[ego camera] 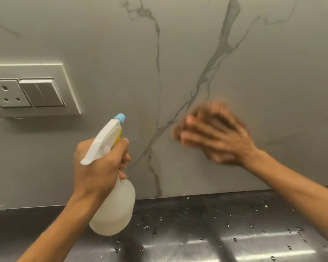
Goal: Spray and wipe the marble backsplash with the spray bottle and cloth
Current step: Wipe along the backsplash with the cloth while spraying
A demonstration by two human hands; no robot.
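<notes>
My left hand (100,167) grips the neck of a white translucent spray bottle (114,208). Its blue nozzle (120,118) points up and right at the grey-veined marble backsplash (178,53). My right hand (216,135) lies flat against the backsplash to the right of the bottle, blurred by motion. A dark brownish cloth (219,119) seems to sit under its palm and fingers. Only blurred edges of the cloth show around the hand.
A white wall plate with a socket (8,93) and two switches (42,92) is mounted on the backsplash at the left. Below runs a steel counter (216,233) dotted with water drops.
</notes>
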